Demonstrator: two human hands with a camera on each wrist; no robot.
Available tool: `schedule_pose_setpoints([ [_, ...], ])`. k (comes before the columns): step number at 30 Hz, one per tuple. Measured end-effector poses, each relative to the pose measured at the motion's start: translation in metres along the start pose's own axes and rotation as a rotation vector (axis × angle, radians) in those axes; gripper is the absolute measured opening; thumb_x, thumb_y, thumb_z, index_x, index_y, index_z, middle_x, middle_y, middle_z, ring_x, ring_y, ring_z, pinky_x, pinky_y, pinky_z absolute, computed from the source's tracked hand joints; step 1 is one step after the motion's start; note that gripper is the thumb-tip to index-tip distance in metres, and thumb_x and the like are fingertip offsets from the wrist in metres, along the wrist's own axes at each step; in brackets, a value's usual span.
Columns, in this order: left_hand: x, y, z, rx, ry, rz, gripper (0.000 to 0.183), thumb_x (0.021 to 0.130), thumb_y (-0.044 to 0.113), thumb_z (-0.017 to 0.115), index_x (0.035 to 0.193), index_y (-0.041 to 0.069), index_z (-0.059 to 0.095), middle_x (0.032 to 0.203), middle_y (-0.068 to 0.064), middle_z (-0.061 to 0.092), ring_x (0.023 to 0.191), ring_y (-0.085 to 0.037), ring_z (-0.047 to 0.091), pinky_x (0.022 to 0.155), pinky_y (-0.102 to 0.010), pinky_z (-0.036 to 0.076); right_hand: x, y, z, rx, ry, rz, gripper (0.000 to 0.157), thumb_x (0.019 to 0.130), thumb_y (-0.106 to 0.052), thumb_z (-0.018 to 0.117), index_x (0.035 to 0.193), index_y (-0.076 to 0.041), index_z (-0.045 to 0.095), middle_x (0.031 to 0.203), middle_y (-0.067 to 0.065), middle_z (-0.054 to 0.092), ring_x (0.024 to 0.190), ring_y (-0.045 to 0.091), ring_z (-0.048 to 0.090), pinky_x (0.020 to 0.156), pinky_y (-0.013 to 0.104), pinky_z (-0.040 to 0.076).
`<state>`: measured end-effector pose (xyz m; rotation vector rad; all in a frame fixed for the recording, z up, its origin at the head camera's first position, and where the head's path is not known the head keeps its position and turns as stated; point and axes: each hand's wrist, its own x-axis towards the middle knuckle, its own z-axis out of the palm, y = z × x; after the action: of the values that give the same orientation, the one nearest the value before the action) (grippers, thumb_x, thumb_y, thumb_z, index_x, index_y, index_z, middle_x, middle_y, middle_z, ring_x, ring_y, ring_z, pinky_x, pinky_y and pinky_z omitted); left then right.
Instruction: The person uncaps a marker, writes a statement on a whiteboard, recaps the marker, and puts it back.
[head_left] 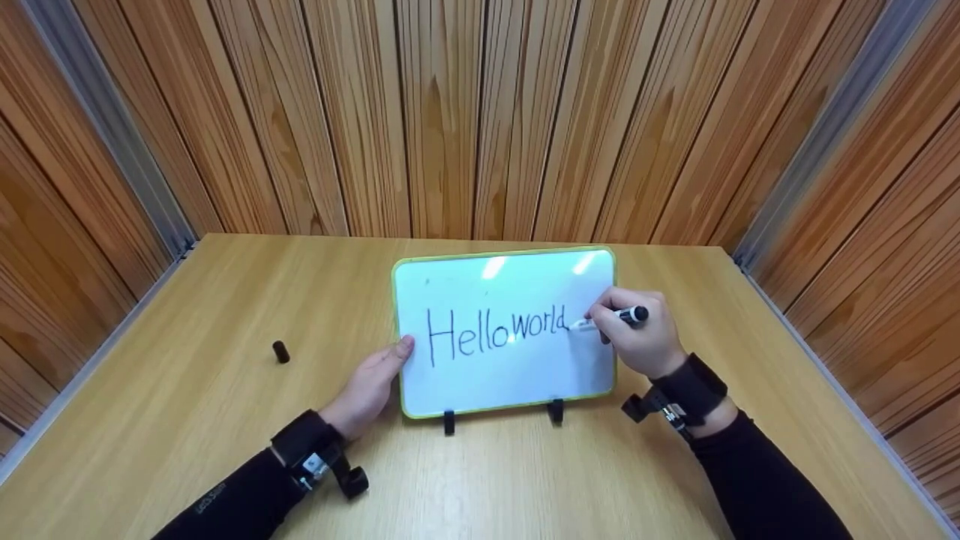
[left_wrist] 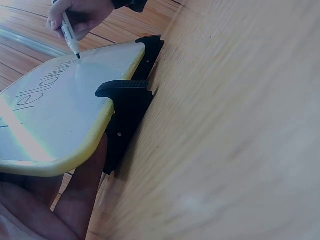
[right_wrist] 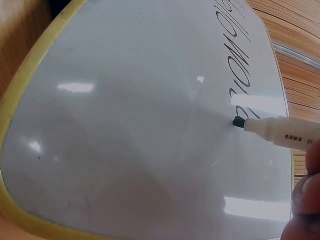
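Note:
A whiteboard [head_left: 495,382] with a yellow-green rim leans back on a black stand [left_wrist: 127,120], with "Hello world" written across it in dark ink. My left hand [head_left: 369,384] grips its left edge, the thumb on the front; in the left wrist view the fingers [left_wrist: 82,192] reach behind the board. Between the fingers and thumb of my right hand [head_left: 643,335] is a white marker [right_wrist: 285,131], its black end pointing up and outward. The marker's dark tip meets the board, or nearly so, at the end of the "d".
A black marker cap [head_left: 280,352] lies on the wooden table [head_left: 225,420], left of the board. Two black stand feet [head_left: 449,422] stick out under the board's lower edge. Wood-panelled walls [head_left: 442,120] rise behind the table and on both sides.

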<state>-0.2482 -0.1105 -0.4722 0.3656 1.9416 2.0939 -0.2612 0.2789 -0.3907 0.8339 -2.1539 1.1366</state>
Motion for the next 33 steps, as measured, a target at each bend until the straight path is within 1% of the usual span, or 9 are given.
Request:
schedule_pose_setpoints([
  [7,0.0008,0.0003,0.0006,-0.004,-0.007,0.000,0.065,0.121,0.048,0.042,0.156,-0.004,0.056,0.150,-0.017,0.069,0.153,-0.033,0.051,0.132,-0.053,0.028,0.0004,-0.0006,-0.0029,0.001,0.024,-0.034,0.027,0.092,0.010,0.066,0.073,-0.009,0.072,0.058,-0.001,0.061,0.048,0.006,0.049,0.045,0.020,0.038],
  [9,0.0006,0.0004,0.0006,-0.004,-0.004,0.000,0.064,0.121,0.048,0.042,0.156,-0.004,0.057,0.150,-0.017,0.069,0.153,-0.032,0.051,0.132,-0.052,0.028,0.0006,-0.0003,-0.0039,0.009,0.043,-0.038,0.028,0.092,0.010,0.066,0.072,-0.008,0.072,0.056,0.001,0.060,0.047,0.006,0.047,0.045,0.019,0.038],
  [15,0.0010,0.0004,-0.0001,-0.010,-0.030,0.008,0.064,0.122,0.046,0.040,0.158,-0.005,0.055,0.151,-0.017,0.068,0.157,-0.032,0.046,0.133,-0.051,0.025,0.0002,0.0026,-0.0054,0.002,0.119,-0.040,0.028,0.091,0.012,0.065,0.071,-0.007,0.071,0.056,0.004,0.059,0.046,0.007,0.044,0.045,0.019,0.035],
  [19,0.0012,0.0007,-0.0007,-0.010,-0.038,0.000,0.065,0.122,0.048,0.041,0.160,-0.003,0.053,0.153,-0.015,0.068,0.158,-0.031,0.045,0.134,-0.052,0.024,0.0007,0.0033,-0.0067,-0.003,0.149,-0.036,0.026,0.092,0.011,0.065,0.073,-0.005,0.072,0.058,0.005,0.060,0.047,0.008,0.046,0.045,0.019,0.036],
  [22,0.0010,0.0008,-0.0014,-0.005,-0.040,-0.003,0.066,0.121,0.049,0.041,0.160,-0.002,0.053,0.153,-0.015,0.068,0.158,-0.031,0.044,0.134,-0.052,0.022,0.0014,0.0031,-0.0075,-0.007,0.162,-0.037,0.025,0.093,0.011,0.065,0.075,-0.004,0.073,0.061,0.005,0.063,0.049,0.010,0.050,0.048,0.018,0.040],
  [26,0.0005,0.0010,-0.0019,0.004,-0.046,-0.001,0.067,0.121,0.051,0.040,0.161,-0.002,0.053,0.153,-0.015,0.067,0.157,-0.030,0.046,0.134,-0.053,0.023,0.0019,0.0027,-0.0084,-0.010,0.181,-0.037,0.023,0.095,0.010,0.066,0.076,-0.002,0.074,0.063,0.007,0.066,0.050,0.013,0.055,0.050,0.017,0.044],
  [33,0.0005,0.0008,-0.0017,-0.001,-0.051,-0.004,0.069,0.121,0.053,0.040,0.162,-0.001,0.051,0.155,-0.014,0.067,0.155,-0.029,0.049,0.133,-0.052,0.027,0.0022,0.0043,-0.0083,-0.023,0.198,-0.031,0.021,0.097,0.008,0.067,0.079,0.000,0.073,0.062,0.011,0.063,0.052,0.008,0.053,0.049,0.017,0.042],
])
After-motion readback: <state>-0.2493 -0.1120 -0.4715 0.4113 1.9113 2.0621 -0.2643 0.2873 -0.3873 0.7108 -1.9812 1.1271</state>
